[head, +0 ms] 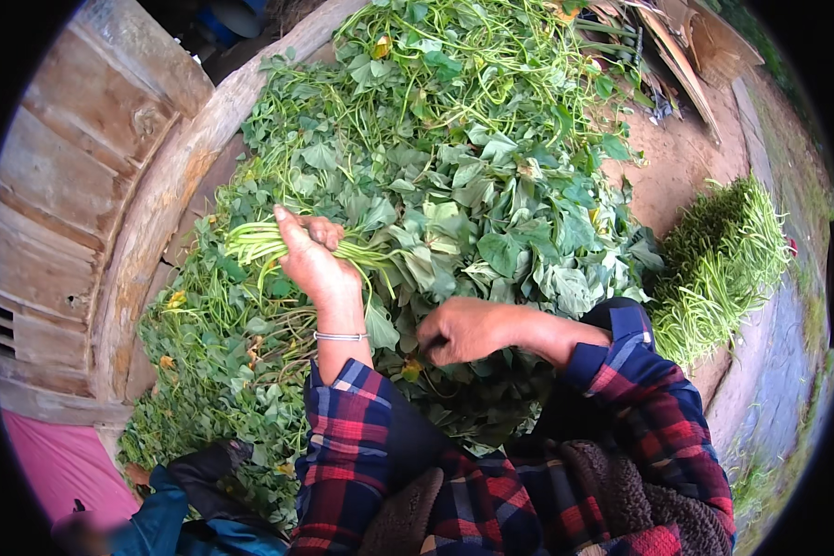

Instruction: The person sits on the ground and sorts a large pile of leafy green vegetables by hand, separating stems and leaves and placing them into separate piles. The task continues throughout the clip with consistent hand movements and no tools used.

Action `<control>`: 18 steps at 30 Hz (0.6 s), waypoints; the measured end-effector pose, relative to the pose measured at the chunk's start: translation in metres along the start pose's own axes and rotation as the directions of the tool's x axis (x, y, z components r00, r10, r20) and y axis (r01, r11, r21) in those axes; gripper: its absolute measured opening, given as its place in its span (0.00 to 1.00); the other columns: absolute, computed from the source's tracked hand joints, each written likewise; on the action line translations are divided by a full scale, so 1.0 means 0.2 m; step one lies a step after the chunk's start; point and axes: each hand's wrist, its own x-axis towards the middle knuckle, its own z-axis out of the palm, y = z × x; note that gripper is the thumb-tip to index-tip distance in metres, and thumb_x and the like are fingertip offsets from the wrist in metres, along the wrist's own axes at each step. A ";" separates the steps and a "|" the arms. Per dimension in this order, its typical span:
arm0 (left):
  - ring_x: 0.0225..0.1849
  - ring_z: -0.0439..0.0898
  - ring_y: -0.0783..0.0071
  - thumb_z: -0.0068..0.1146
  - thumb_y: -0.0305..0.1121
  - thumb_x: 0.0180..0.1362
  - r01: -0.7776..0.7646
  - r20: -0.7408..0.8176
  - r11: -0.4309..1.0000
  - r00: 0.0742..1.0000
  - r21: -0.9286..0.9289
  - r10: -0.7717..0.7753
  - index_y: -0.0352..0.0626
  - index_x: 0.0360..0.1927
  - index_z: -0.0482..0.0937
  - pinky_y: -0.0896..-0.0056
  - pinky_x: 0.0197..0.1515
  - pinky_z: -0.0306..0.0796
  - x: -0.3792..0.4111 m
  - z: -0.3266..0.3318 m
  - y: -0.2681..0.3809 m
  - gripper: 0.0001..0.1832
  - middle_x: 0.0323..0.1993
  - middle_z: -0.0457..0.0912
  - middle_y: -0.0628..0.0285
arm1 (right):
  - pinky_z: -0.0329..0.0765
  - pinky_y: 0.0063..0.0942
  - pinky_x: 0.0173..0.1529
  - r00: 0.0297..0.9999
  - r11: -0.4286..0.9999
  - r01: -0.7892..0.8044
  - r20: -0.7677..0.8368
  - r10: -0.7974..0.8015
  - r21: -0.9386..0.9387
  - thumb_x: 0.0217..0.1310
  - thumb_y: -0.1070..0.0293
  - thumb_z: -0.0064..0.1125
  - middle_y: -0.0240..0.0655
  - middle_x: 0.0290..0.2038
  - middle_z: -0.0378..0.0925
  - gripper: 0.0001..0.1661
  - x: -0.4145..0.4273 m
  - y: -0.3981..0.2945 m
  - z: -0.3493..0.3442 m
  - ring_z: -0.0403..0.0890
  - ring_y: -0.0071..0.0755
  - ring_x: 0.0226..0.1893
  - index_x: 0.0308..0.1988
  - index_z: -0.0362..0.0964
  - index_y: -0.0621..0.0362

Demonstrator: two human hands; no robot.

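My left hand [313, 250] is closed round a bunch of pale green leaf stalks [256, 243], whose ends stick out to the left; large green leaves [427, 260] lie at the bunch's right end. A silver bangle [340, 337] circles the left wrist. To the lower right, my right hand [462, 330] hovers over the leaves with its fingers curled; its palm side is hidden, so I cannot tell if it holds anything. Both hands are above a broad heap of leafy green vines [459, 125], with some yellowed leaves among them.
A stack of cut green stalks [730, 271] stands at the right. A log beam [181, 174] and wooden plank wall [62, 181] border the left side. Another person [160, 514] in teal is at the lower left near a pink cloth [62, 465]. Woven baskets [719, 45] lie upper right.
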 end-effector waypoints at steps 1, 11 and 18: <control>0.15 0.57 0.82 0.50 0.45 0.62 0.013 -0.022 1.000 1.000 -0.012 -0.013 0.48 0.23 0.62 0.77 0.20 0.54 0.00 0.00 0.00 0.18 0.13 0.58 0.72 | 0.75 0.29 0.39 0.993 0.987 0.108 -0.056 -0.102 0.123 0.47 0.65 0.60 0.36 0.29 0.79 0.11 0.00 0.00 -0.02 0.79 0.31 0.33 0.34 0.75 0.56; 0.16 0.56 0.83 0.49 0.45 0.62 0.108 0.069 0.994 0.992 -0.022 -0.106 0.48 0.24 0.63 0.78 0.20 0.54 -0.07 0.05 -0.04 0.17 0.14 0.57 0.72 | 0.76 0.31 0.42 0.731 0.964 0.224 -0.630 -0.264 -0.144 0.53 0.70 0.60 0.39 0.32 0.78 0.11 0.06 0.10 -0.13 0.80 0.39 0.35 0.39 0.76 0.58; 0.15 0.56 0.82 0.50 0.46 0.62 0.077 0.022 0.997 0.997 -0.021 -0.076 0.48 0.23 0.62 0.78 0.20 0.53 -0.07 0.04 -0.04 0.18 0.14 0.57 0.72 | 0.74 0.29 0.42 0.858 0.974 0.213 -0.491 -0.149 0.077 0.57 0.71 0.55 0.39 0.31 0.77 0.08 0.05 0.11 -0.12 0.78 0.35 0.34 0.36 0.76 0.61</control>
